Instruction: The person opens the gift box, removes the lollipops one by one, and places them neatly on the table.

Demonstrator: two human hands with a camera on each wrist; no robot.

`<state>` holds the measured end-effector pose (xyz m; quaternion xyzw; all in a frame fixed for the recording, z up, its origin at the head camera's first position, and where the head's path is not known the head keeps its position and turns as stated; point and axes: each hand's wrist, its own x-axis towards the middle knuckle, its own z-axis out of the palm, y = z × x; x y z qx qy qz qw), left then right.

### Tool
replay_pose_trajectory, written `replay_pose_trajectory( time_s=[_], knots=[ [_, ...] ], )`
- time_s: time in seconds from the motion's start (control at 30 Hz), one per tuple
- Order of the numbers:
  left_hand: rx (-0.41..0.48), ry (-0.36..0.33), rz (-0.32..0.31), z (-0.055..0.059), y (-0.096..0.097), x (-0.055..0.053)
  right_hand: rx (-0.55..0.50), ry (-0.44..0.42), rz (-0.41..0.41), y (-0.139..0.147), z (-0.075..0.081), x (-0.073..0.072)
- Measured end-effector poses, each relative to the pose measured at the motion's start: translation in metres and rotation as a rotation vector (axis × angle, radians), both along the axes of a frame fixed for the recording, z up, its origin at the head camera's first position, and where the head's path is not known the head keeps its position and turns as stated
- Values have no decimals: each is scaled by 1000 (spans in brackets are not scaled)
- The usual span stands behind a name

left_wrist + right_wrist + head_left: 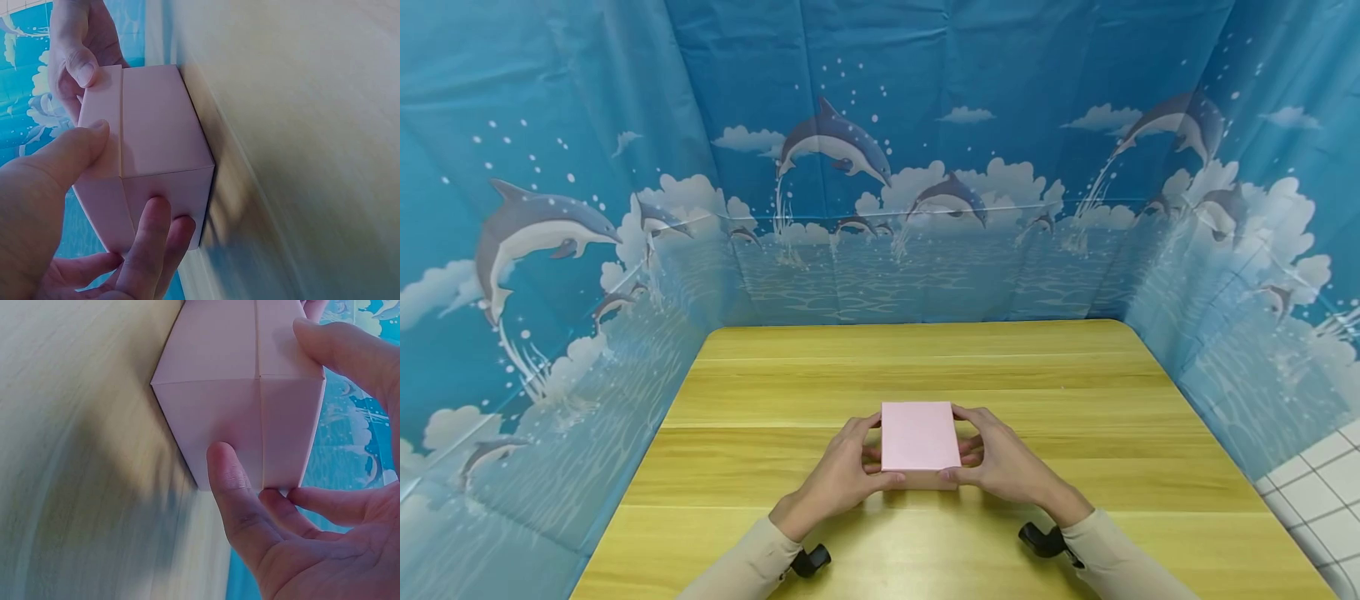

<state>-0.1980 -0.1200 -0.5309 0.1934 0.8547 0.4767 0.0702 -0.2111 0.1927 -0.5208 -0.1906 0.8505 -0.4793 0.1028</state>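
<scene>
A pink box (921, 436) with a fitted lid (102, 140) sits on the wooden table, its flat top facing up. My left hand (838, 471) grips its left side, the thumb against the lid's near face. In the left wrist view, two of its fingertips (158, 207) touch the box's side below the lid seam. On the opposite side my right hand (1006, 460) holds the box likewise, its thumb (315, 337) on the near face of the lid. One right fingertip (222, 456) presses the side wall under the seam. The lid covers the box's inside.
The yellow wood-grain table (760, 383) stretches out around the box. Blue curtains (880, 275) printed with dolphins stand along its back and both sides. White tiles (1318, 467) show at the far right. Black wrist mounts (811, 561) hang below both sleeves.
</scene>
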Motion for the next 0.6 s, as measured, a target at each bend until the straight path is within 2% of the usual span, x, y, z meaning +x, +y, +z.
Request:
replay_pose_trajectory(
  time_s=[0.23,0.6],
  knots=[
    [4,10,0,2,0,1,0,-8,-5,1,3,0],
    [-47,58,17,10,-2,2,39,66,-15,2,12,0]
  ],
)
